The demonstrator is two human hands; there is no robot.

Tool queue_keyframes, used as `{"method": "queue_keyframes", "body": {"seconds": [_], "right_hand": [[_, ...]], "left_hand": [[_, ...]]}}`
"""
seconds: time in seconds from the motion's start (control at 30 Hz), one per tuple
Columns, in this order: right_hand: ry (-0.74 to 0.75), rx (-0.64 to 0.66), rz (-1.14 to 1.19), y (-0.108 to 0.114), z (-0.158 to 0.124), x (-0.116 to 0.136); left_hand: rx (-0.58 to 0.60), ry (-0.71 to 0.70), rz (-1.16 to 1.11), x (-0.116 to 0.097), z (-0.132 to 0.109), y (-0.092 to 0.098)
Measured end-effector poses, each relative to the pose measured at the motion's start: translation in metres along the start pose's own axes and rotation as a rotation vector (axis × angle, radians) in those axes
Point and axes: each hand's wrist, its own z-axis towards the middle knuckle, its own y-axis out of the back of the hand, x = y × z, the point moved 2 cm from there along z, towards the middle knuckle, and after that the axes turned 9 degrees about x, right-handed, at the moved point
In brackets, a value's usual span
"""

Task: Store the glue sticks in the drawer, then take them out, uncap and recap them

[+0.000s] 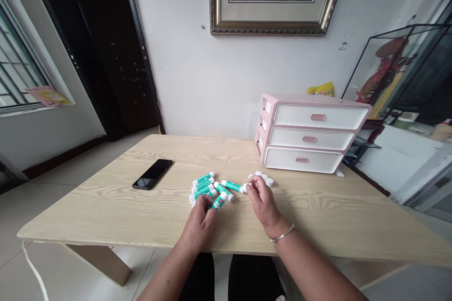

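Note:
On the pale wood-grain table (106,207) lies a small heap of white glue sticks with green labels (203,187). My left hand (197,225) rests at the front of the heap, its fingertips closed around the lower end of one glue stick (219,202). My right hand (263,200) pinches the white end of another glue stick (232,186). Just behind those fingers sit several loose white caps (263,178), partly hidden by my right hand. A thin bracelet (283,233) circles my right wrist.
A black smartphone (152,174) lies face up to the left of the glue sticks. A pink-and-white three-drawer unit (307,134) stands at the table's back right. The table's front edge runs just beyond my wrists, and a wall stands behind the table.

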Motion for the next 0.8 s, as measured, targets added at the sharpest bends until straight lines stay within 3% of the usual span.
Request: {"method": "queue_keyframes", "body": {"seconds": [0.1, 0.2, 0.37, 0.63, 0.8], "right_hand": [[0.026, 0.09, 0.118, -0.016, -0.003, 0.004], [0.03, 0.106, 0.203, -0.023, -0.002, 0.005], [0.037, 0.126, 0.234, -0.023, 0.0, 0.008], [0.032, 0.195, 0.139, -0.02, -0.003, 0.005], [0.024, 0.204, 0.181, -0.021, -0.004, 0.006]], "left_hand": [[0.137, 0.043, -0.238, -0.002, 0.002, 0.0], [0.211, 0.037, -0.299, -0.009, 0.001, 0.0], [0.275, 0.005, -0.241, -0.014, 0.002, -0.002], [0.261, -0.127, -0.05, -0.01, 0.005, -0.001], [0.308, -0.135, 0.014, -0.01, 0.007, -0.001]]}}
